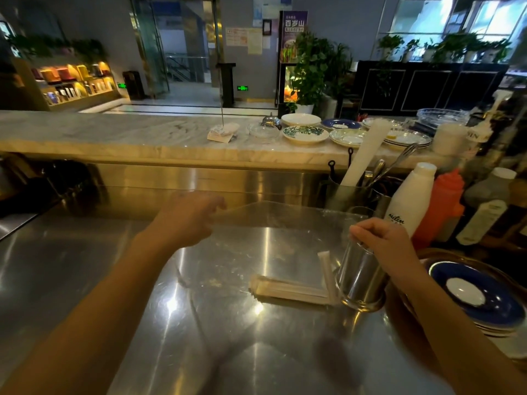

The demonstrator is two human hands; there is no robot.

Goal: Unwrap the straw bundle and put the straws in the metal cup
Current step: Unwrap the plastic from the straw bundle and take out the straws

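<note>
Head view: my two hands over the steel desk (199, 323), straws not yet in the cup.

My right hand (385, 246) rests on top of the shiny cylindrical metal cup (360, 280), fingers (360, 230) curled over its rim and gripping it; the cup stands upright at the desk's right side. A wrapped bundle of pale straws (288, 289) lies flat on the desk just left of the cup's base, one end bent up against it. My left hand (188, 218) hovers farther back, blurred, fingers loosely curled; I cannot tell whether they hold anything.
</note>
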